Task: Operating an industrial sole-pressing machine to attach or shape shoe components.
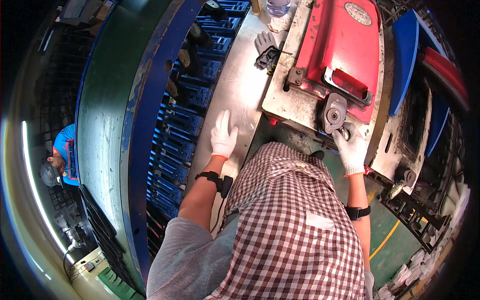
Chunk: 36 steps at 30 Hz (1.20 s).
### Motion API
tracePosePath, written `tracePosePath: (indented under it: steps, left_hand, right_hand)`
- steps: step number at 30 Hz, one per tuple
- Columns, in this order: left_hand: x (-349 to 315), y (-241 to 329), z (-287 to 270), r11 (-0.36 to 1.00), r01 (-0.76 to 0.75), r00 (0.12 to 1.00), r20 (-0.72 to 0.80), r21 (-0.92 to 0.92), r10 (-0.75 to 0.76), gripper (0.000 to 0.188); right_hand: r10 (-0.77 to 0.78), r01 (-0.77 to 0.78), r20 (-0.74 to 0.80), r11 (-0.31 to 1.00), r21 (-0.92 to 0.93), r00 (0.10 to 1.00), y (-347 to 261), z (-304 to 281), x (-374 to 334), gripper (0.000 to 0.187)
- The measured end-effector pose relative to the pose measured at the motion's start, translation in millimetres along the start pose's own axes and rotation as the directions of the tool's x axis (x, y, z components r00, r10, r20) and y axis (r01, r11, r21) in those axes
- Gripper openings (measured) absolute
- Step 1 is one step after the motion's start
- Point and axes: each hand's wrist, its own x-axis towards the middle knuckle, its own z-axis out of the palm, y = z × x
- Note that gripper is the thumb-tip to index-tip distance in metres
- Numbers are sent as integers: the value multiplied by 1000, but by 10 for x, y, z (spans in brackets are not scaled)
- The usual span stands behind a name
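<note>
My left hand [223, 136], in a white knit glove, lies on the bare metal worktop [235, 85] with its fingers stretched out and holds nothing. My right hand [351, 151], gloved alike, is closed at the front edge of a red-lidded machine [345, 45]. Its fingers are round a small shiny metal handle [345, 133] just below a dark grey round-hubbed fitting [334, 113]; the palm side is hidden. A black-rimmed grip [348, 86] sits on the red lid behind that fitting. The lid lies over a stained pale metal plate [295, 107].
A grey-and-black glove [266, 48] lies on the worktop beside the machine, with a clear container [278, 7] beyond. Blue slotted racks [172, 145] run along the left, next to a green conveyor belt [102, 120]. Another person in blue [66, 150] is at far left. A second machine [407, 135] stands right.
</note>
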Motion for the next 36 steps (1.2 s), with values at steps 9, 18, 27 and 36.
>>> tracePosePath:
  steps: [9,18,27,36]
  left_hand:
    - [358,199,-122,-469,443,792,578,-764,-195,79]
    - [337,244,-159,-571,435,770,616,-696,-165,67]
    - [298,-324,68,-617,427,861,505,-661,56,49]
    - [306,-155,-128,-622,238,872,446,-746,-202,58]
  right_hand:
    - [-4,4,-17,1000,-31,1000,-42,-21,-17,43]
    - [2,-3,-12,1000,-29,1000,-42,-23,-8,43]
    - [17,-17,-7,1000,-24,1000,-56,-18,-15,43]
    - [7,-8,-23,1000,-9,1000,10,26,4,43]
